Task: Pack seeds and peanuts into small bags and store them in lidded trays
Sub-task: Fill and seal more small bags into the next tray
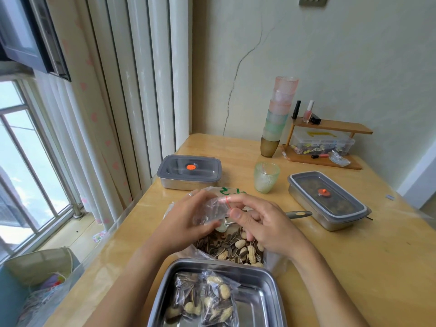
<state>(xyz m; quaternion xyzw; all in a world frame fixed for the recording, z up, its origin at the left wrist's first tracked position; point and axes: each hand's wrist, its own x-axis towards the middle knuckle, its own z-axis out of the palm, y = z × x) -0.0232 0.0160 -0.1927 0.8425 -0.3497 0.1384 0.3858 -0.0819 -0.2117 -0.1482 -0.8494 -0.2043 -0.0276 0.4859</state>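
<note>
The left hand [188,215] and right hand [264,223] pinch a small clear plastic bag [207,211] (red-lined mouth); a half-sealed zip could spill seeds.

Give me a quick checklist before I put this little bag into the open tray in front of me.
1. Small bag gripped by left hand and right hand: ok.
2. Bag's top sealed: cannot tell.
3. Seeds inside it: ok, dark seeds show through.
4. Peanuts inside it: cannot tell.
5. Free room in open tray beside the two packed bags: ok.
</note>
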